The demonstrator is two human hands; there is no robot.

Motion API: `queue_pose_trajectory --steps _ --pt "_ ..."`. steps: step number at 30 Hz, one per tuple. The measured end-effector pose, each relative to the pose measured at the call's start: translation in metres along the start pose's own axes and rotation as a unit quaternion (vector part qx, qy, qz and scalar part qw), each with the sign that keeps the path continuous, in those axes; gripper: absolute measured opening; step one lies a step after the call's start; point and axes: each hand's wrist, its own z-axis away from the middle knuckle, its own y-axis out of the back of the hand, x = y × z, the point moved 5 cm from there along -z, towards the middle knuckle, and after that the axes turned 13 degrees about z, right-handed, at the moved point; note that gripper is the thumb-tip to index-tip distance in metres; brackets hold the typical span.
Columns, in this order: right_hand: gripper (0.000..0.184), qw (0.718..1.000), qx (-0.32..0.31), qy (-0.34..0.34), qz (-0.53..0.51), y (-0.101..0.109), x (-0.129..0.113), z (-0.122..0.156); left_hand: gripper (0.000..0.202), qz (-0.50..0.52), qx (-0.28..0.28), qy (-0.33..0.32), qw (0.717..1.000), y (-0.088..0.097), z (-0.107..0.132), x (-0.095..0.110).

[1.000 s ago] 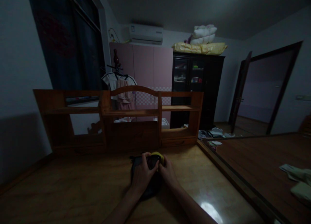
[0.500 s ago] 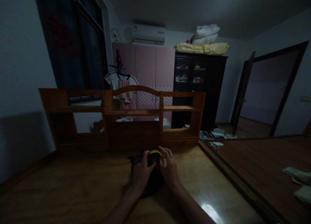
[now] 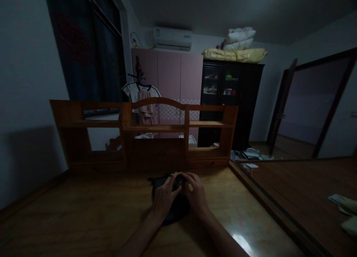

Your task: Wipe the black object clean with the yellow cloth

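A black, soft-looking item (image 3: 176, 211) lies on the wooden desk (image 3: 92, 212), most of it under and between my hands. It looks like a bag or pouch, but the dim light hides its details. Above it, a small dark object with a yellow edge (image 3: 177, 182) is held between both hands. My left hand (image 3: 163, 198) has its fingers curled over the left side, with the thumb pointing inward. On the other side, my right hand (image 3: 197, 195) grips with bent fingers and thumb. Only a sliver of yellow shows near the fingertips.
A wooden shelf unit (image 3: 156, 128) rises along the desk's far edge. On the right the desk ends in a raised wooden rim (image 3: 258, 188), with the floor beyond. A pink wardrobe (image 3: 169, 74), a dark cabinet (image 3: 252, 100) and an open door (image 3: 283, 108) stand farther back.
My fingertips have closed together over the top of the yellow-edged object, so less yellow shows. My right fingers have come inward and down. The view has shifted slightly.
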Motion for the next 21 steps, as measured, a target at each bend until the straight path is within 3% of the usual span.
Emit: queue_pose_trajectory --steps 8,14,21 --pt "0.051 0.999 -0.029 0.015 0.018 -0.0030 0.0019 0.0004 0.041 -0.014 -0.011 -0.005 1.000 -0.0004 0.0006 -0.0001" --pt "0.053 0.999 -0.036 0.022 0.024 -0.0029 0.0014 -0.0002 0.054 -0.012 -0.019 -0.014 1.000 0.0006 0.0006 0.0044" --pt "0.045 0.999 -0.034 0.018 -0.006 -0.0051 0.0021 -0.0012 0.048 -0.020 0.000 -0.014 1.000 -0.0015 0.0001 -0.0005"
